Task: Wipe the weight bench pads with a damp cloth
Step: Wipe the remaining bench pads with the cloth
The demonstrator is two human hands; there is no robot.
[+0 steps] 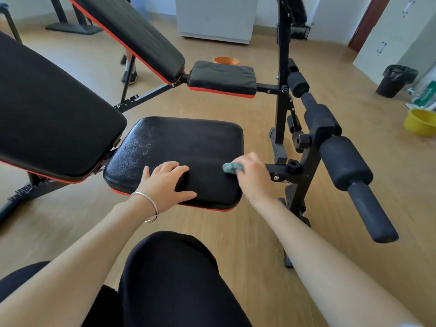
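Observation:
A black seat pad (184,142) with a red lower edge lies in front of me, with pale smears on its left half. My left hand (165,182) rests flat on the pad's near side, fingers spread. My right hand (253,177) grips a bunched green cloth (232,167) and holds it against the pad's right edge. The inclined black back pad (54,119) rises to the left of the seat.
A second bench stands behind, with its own back pad (132,36) and small seat pad (221,77). Black foam rollers (346,161) jut out on the right. A yellow basin (421,122), a black bin (395,80) and an orange bowl (226,60) stand on the wooden floor.

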